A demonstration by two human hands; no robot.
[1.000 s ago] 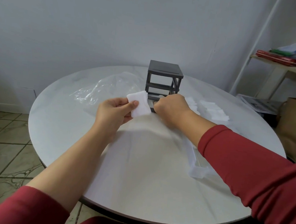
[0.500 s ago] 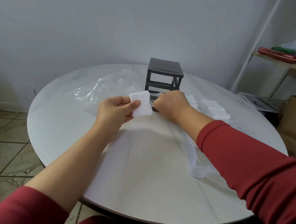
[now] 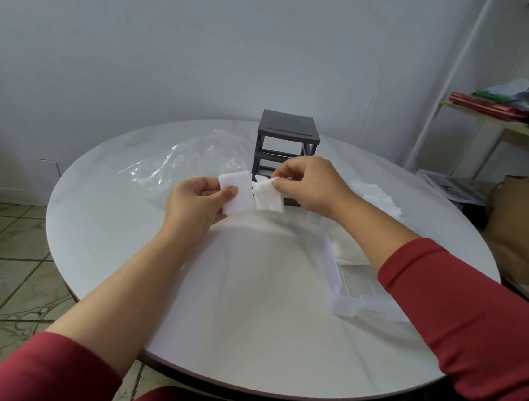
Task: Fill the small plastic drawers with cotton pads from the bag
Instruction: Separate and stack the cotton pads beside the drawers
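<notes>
Half a second ago the right hand (image 3: 310, 185) was curled low at the foot of the dark grey plastic drawer frame (image 3: 286, 144). Now it is raised, thumb and forefinger pinching a second white cotton pad (image 3: 268, 199) by its top corner, just right of the white square cotton pad (image 3: 236, 194) that the left hand (image 3: 196, 203) grips between thumb and fingers. The pads look to be getting gathered for loading.

Both pads face the camera, slightly tilted. They are nearly square, so no long axis shows. The translucent plastic drawer (image 3: 344, 292) lies near right on the round white surface (image 3: 246, 311), and the clear crumpled plastic bag (image 3: 189, 164) far left.
</notes>
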